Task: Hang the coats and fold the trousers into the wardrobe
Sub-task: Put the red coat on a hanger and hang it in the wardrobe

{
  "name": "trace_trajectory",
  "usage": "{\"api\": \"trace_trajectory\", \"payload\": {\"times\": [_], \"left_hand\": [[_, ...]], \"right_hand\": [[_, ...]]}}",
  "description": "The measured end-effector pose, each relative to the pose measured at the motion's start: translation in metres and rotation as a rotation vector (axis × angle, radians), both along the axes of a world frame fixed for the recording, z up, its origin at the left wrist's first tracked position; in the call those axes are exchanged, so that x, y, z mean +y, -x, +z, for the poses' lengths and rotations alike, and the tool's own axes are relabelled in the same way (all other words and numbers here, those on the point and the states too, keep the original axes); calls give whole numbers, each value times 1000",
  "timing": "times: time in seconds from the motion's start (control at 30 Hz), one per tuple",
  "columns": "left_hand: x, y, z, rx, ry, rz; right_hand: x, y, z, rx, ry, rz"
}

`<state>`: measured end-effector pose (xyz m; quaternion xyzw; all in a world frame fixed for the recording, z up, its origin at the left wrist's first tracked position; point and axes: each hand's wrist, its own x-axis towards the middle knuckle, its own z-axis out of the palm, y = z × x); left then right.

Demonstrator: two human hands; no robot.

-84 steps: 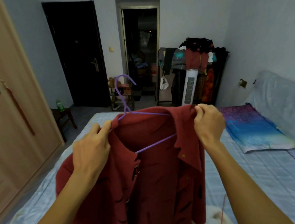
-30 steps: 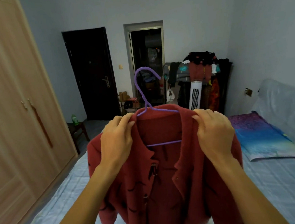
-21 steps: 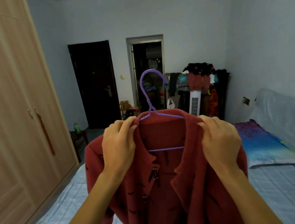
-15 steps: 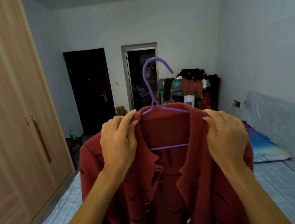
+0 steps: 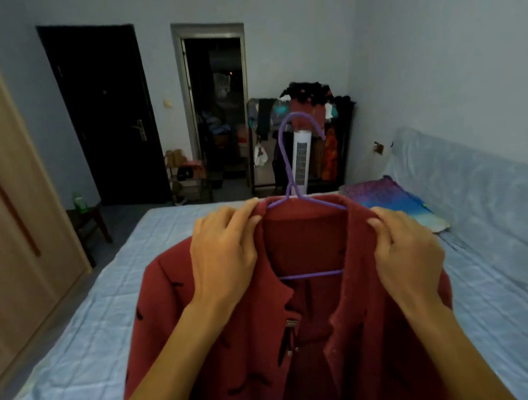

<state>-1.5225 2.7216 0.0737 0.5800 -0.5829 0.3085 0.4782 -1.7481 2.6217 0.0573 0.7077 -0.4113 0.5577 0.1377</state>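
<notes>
- Dark-red buttoned coat [image 5: 316, 338] sits on a purple wire hanger [image 5: 290, 183], held over the pale-blue bed [image 5: 106, 309].
- Left hand [image 5: 223, 257] and right hand [image 5: 404, 251] each clamp its collar with curled fingers.

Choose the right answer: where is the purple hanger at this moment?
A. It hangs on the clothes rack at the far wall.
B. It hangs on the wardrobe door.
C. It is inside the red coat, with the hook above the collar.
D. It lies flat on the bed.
C: the purple hanger sits inside the shoulders of the red coat, hook up, while the left hand and right hand pinch the collar.
</notes>
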Motion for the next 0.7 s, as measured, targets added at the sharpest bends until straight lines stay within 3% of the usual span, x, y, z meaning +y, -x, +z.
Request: {"api": "trace_trajectory", "payload": {"times": [0.2,0.5,0.7], "left_hand": [[-61,-7,-96,123,-229,-43],[-222,-16,-242,288,-757,-94],[-312,-22,-321,338,-1010,-17]], "right_hand": [[-53,-2,-100,65,-204,-17],[-191,-2,-263,143,-643,2],[-272,-16,-339,247,-871,-46]]}}
